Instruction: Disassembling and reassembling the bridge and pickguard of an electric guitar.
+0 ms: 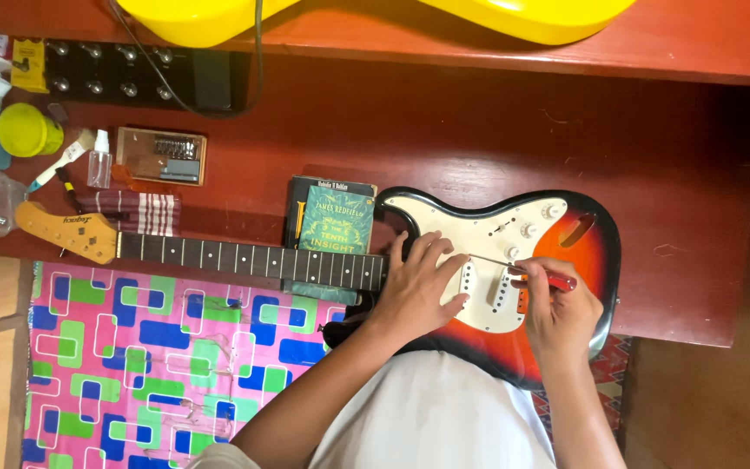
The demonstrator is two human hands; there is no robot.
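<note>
Sunburst guitar body (596, 260), white pickguard (488, 239); red-handled screwdriver (548, 280); dark red desk (479, 130); mat (149, 365) pink with blue-green rectangles; yellow cup (27, 130).

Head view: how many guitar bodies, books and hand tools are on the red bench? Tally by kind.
Guitar bodies: 2, the sunburst guitar and the yellow body.
Books: 2, stacked, top green book.
Hand tools: 2, the red-handled screwdriver in the right hand, and a brush.
Total: 6
</note>
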